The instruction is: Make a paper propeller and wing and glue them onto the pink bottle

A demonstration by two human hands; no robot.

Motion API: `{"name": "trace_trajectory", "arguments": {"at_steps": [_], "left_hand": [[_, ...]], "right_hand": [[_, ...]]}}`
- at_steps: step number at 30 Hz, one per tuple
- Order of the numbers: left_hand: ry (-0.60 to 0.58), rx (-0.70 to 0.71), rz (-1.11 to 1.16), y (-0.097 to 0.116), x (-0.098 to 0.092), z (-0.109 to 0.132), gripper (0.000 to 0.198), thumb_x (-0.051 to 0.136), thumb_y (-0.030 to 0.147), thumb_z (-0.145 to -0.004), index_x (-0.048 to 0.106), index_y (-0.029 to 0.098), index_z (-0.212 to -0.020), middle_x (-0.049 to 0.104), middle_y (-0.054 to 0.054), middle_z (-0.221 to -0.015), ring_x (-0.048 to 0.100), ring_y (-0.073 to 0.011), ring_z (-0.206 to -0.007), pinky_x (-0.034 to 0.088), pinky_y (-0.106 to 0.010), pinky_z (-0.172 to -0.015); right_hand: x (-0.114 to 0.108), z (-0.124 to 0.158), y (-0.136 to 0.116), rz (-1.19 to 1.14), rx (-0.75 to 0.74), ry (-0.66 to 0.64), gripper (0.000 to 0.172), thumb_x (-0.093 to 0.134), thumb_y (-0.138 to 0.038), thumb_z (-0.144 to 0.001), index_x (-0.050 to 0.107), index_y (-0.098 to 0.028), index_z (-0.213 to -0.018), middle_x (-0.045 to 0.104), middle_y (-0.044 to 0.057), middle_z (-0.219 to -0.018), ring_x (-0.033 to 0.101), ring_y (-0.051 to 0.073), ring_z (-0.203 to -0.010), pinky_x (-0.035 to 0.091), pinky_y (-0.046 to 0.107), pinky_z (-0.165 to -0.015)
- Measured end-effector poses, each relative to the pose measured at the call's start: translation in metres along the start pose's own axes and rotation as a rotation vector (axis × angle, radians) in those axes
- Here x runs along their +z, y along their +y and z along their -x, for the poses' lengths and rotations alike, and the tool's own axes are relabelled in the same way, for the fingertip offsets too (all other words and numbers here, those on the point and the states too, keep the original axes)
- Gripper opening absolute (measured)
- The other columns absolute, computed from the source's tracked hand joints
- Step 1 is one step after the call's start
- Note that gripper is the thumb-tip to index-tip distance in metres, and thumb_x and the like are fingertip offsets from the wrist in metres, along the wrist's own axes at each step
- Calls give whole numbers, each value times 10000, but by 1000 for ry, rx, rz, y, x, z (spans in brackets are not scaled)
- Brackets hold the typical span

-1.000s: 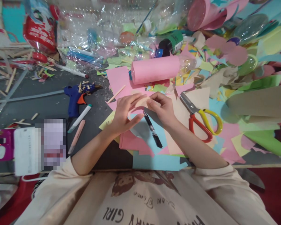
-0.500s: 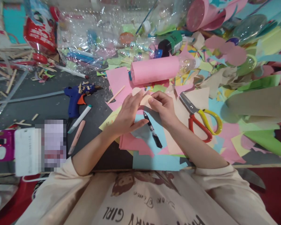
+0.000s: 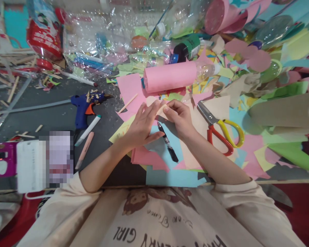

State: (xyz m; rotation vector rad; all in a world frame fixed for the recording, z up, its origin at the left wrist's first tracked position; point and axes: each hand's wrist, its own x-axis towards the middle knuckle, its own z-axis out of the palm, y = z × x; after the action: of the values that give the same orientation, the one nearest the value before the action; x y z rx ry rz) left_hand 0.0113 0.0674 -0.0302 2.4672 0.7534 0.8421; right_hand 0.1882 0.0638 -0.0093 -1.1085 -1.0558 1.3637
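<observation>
Between the thumb and fingers of my right hand (image 3: pixel 180 119) a small cream paper piece (image 3: pixel 160 111) is pinched. My left hand (image 3: pixel 141 129) lies flat with its fingers stretched out, and its fingertips touch the left side of that piece. Just beyond those fingertips shows another pale rounded paper piece (image 3: pixel 151 100). A black pen (image 3: pixel 167 141) rests below and between my hands on light blue paper (image 3: pixel 170 177). To the right of my right hand lie scissors (image 3: pixel 208 115) with one red and one yellow handle, their blades slightly hidden by nothing.
A pink-wrapped bottle (image 3: pixel 171 77) lies beyond my hands. At left are a blue glue gun (image 3: pixel 81 111), a green-tipped marker (image 3: pixel 88 130), a peach marker (image 3: pixel 84 150) and a phone (image 3: pixel 59 154). Paper scraps and plastic bottles crowd the back and right. A beige paper cylinder (image 3: pixel 285 113) stands at right.
My left fingers have shifted slightly over the cream piece, covering more of it and spreading a little. My right hand keeps its pinch almost in place.
</observation>
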Motion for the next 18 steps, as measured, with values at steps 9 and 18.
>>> {"name": "trace_trajectory", "arguments": {"at_steps": [9, 18], "left_hand": [[-24, -2, 14, 1, 2, -1, 897, 350, 699, -908, -12, 217, -1572, 348, -218, -1571, 299, -320, -1490, 212, -569, -1228], [-58, 27, 80, 1, -2, -2, 956, 348, 696, -905, -168, 219, -1553, 246, -217, -1614, 203, -320, -1521, 148, -573, -1232]], "right_hand": [[-1, 1, 2, -48, 53, -33, 350, 731, -515, -765, 566, -213, -699, 467, -51, -635, 430, 92, -590, 398, 224, -510], [1, 0, 2, -117, 50, -33, 288, 744, -462, -768, 620, -205, -734, 572, -41, -716, 523, 77, -596, 464, 220, -523]]}}
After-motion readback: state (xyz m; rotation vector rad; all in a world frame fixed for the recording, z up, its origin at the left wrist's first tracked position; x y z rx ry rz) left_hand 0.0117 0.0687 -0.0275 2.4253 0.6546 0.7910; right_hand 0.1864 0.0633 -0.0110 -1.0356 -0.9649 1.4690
